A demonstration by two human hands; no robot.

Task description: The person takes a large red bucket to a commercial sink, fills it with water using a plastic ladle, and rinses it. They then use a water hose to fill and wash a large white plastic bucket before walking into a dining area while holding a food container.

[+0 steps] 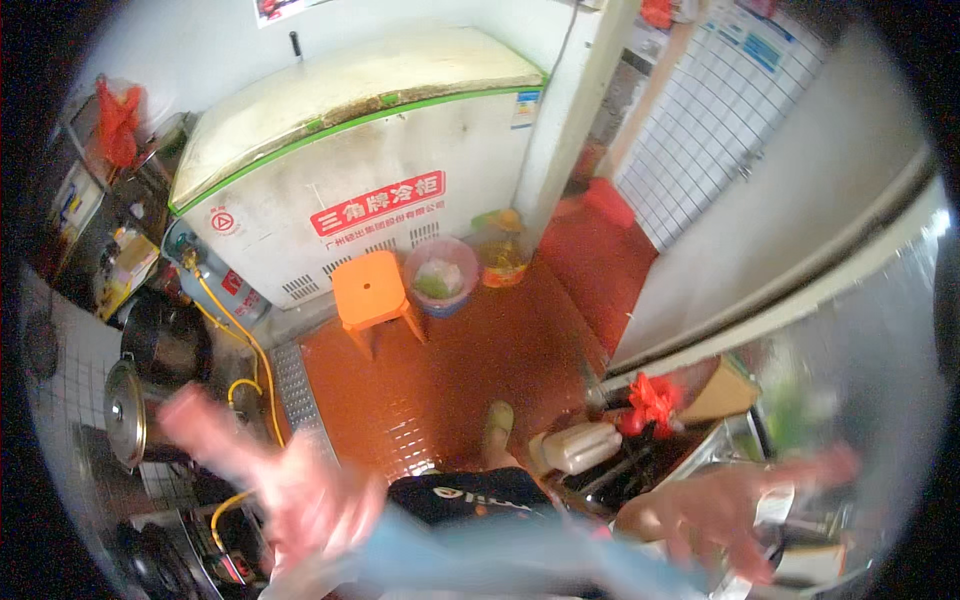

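Both hands are blurred, and neither appears to hold anything. My left hand (292, 480) is at the lower left with its fingers spread, one pointing up towards the lidded metal pot (126, 412). A gas stove (240, 562) lies partly hidden beside and below it. At the lower right, my right hand (705, 510) reaches outward with fingers apart, over a cluttered metal counter or shelf (694, 461). Close to that hand are a red plastic bag (652, 405) and blurred green vegetables (787, 412). Blue sleeves cover my forearms.
A chest freezer (360, 172) stands ahead, with an orange plastic stool (367, 289), a basin (441, 277) and a bucket (502, 262) before it. A gas cylinder (217, 277) with a yellow hose (262, 360) stands left, near a floor drain grate (296, 390). A doorway opens at right.
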